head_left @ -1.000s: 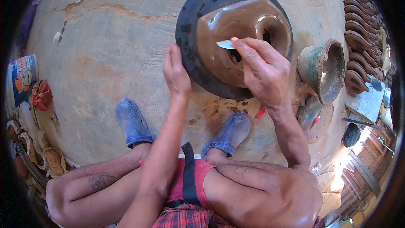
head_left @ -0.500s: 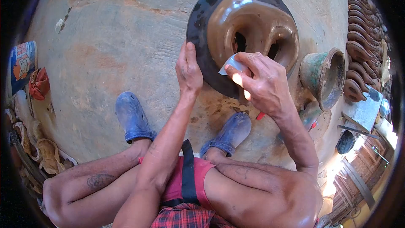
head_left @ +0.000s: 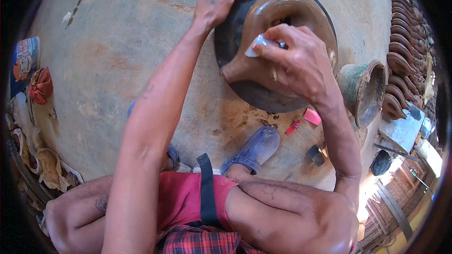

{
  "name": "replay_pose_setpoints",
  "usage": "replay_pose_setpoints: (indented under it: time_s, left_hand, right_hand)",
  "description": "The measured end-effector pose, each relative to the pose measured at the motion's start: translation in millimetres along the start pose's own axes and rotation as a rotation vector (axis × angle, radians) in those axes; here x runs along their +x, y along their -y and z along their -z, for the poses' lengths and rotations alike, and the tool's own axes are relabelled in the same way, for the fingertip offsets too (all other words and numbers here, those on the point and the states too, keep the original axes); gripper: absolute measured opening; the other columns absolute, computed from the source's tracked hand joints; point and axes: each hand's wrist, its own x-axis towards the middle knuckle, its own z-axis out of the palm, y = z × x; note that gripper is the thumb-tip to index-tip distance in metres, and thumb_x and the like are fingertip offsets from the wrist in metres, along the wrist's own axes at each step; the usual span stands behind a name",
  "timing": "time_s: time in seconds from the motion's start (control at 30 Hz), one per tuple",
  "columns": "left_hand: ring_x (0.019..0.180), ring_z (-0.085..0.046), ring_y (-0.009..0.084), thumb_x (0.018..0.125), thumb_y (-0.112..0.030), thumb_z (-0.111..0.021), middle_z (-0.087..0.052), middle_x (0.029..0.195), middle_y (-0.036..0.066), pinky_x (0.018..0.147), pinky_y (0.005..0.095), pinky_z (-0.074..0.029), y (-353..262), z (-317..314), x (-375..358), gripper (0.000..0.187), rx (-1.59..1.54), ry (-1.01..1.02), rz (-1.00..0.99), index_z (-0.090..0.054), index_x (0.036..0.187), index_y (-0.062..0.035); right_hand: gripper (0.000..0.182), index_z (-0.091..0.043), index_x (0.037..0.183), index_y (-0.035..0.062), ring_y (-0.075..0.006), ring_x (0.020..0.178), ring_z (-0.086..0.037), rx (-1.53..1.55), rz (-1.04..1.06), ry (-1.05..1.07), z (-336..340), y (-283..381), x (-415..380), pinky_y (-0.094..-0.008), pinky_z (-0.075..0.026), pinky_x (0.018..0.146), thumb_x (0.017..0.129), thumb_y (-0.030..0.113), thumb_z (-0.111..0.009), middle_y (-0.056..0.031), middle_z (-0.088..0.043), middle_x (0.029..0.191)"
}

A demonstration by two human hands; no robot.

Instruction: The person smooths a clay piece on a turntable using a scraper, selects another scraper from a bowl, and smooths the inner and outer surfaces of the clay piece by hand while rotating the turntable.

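A wet, shiny brown clay piece (head_left: 308, 11) with a hollow and a tapered end lies on a round black turntable (head_left: 227, 49). My right hand (head_left: 301, 61) is closed on a thin whitish scraper (head_left: 258, 46), pinched between thumb and fingers over the clay. It covers part of the piece, including most of one hole. At the turntable's upper left rim, my left hand (head_left: 216, 7) has its fingers stretched out along the edge.
A green clay-stained pot (head_left: 348, 84) stands right of the turntable. Near my foot lie a red tool (head_left: 292, 127), a pink block (head_left: 311, 116) and a dark block (head_left: 316, 155). Brown clay pieces (head_left: 400, 61) line the far right; a red cloth bundle (head_left: 41, 86) is left.
The turntable has rotated clockwise, swinging the clay's tapered end to the left. My left hand has moved up along the rim. My right hand, still holding the scraper, has shifted slightly up.
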Motion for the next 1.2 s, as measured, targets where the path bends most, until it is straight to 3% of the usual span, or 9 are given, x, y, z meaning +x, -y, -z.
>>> replay_pose_setpoints:
  time_s: [0.17,0.23,0.3,0.43,0.57,0.67,0.9,1.13,1.2]
  left_hand:
    - [0.112,-0.077,0.0328,0.102,-0.063,-0.062,-0.081,0.116,0.02,0.101,0.0399,-0.055,10.6,-10.5,12.0,0.066,-0.099,-0.103,-0.094,-0.08,0.125,-0.0041]
    - [0.105,-0.075,0.026,0.104,-0.06,-0.062,-0.081,0.111,0.016,0.096,0.0362,-0.055,22.7,-8.3,-12.0,0.066,-0.307,-0.037,-0.051,-0.081,0.122,-0.0005]
    - [0.099,-0.07,0.0177,0.111,-0.054,-0.054,-0.077,0.114,0.011,0.092,0.0327,-0.054,38.8,-4.4,-36.3,0.06,-0.612,-0.002,0.119,-0.074,0.133,-0.001]
    - [0.095,-0.061,0.0105,0.115,-0.052,-0.047,-0.073,0.119,0.008,0.085,0.0294,-0.05,42.9,4.6,-103.3,0.062,-1.019,-0.06,0.346,-0.064,0.149,-0.0039]
    - [0.112,-0.064,0.0151,0.116,-0.045,-0.05,-0.069,0.136,0.014,0.098,0.0312,-0.052,35.8,-26.1,-155.0,0.061,-0.858,-0.058,0.318,-0.052,0.158,-0.0005]
    - [0.153,-0.046,0.0331,0.111,-0.026,-0.062,-0.05,0.163,0.026,0.128,0.0408,-0.034,30.6,-56.4,-163.9,0.067,-0.667,-0.282,0.091,-0.038,0.163,0.0106]
    - [0.156,-0.043,0.0348,0.11,-0.027,-0.062,-0.046,0.166,0.029,0.129,0.0404,-0.032,33.5,-44.8,-134.4,0.068,-0.594,-0.215,0.037,-0.04,0.161,0.0126]
    - [0.134,-0.064,0.0284,0.108,-0.026,-0.066,-0.066,0.148,0.024,0.115,0.0361,-0.048,27.0,-30.7,-88.8,0.06,-0.536,-0.174,-0.041,-0.053,0.154,0.0099]
    - [0.128,-0.067,0.0239,0.107,-0.028,-0.067,-0.069,0.143,0.022,0.111,0.0346,-0.051,29.8,-25.7,-75.3,0.059,-0.562,-0.096,-0.058,-0.057,0.152,0.0081]
  right_hand:
    - [0.022,-0.081,0.109,0.0112,-0.0322,0.083,-0.074,0.045,-0.225,-0.24,-10.6,-9.2,12.4,-0.043,-0.059,0.078,0.09,0.007,-0.071,-0.0116,-0.076,0.096]
    - [0.023,-0.083,0.117,0.0113,-0.0235,0.084,-0.078,0.153,-0.36,-0.476,-13.9,-19.4,14.4,-0.0359,-0.061,0.076,0.096,0.005,-0.076,-0.0102,-0.081,0.101]
    - [0.023,-0.083,0.118,0.0096,-0.02,0.083,-0.078,0.115,-0.404,-0.518,-11.4,-26.5,12.1,-0.0327,-0.06,0.076,0.097,0.005,-0.077,-0.0104,-0.081,0.1]
    - [0.024,-0.082,0.117,0.0116,-0.0296,0.088,-0.078,-0.06,-0.46,-0.47,-12.4,-37.1,9.4,-0.0391,-0.062,0.079,0.094,0.007,-0.075,-0.0108,-0.079,0.104]
    - [0.027,-0.082,0.121,0.0136,-0.0314,0.091,-0.077,-0.205,-0.492,-0.307,-17.6,-29.6,11.3,-0.0409,-0.061,0.081,0.097,0.008,-0.07,-0.0098,-0.078,0.109]
    - [0.031,-0.081,0.122,0.0144,-0.0318,0.094,-0.076,-0.151,-0.458,-0.224,-19.9,-29.9,11.6,-0.0417,-0.061,0.082,0.096,0.007,-0.069,-0.0099,-0.077,0.11]
    - [0.039,-0.082,0.122,0.0125,-0.0325,0.094,-0.077,0.011,-0.276,-0.009,8.0,-57.6,8.5,-0.0395,-0.061,0.083,0.092,-0.002,-0.063,-0.0128,-0.079,0.112]
    - [0.042,-0.084,0.12,0.014,-0.0301,0.093,-0.077,0.155,-0.241,0.109,32.0,-78.0,-15.3,-0.0383,-0.061,0.083,0.09,-0.007,-0.063,-0.0096,-0.08,0.112]
    - [0.051,-0.084,0.119,0.0134,-0.0352,0.087,-0.074,0.165,-0.2,0.123,38.0,-79.1,-25.8,-0.0427,-0.059,0.079,0.075,-0.008,-0.068,-0.0136,-0.078,0.102]
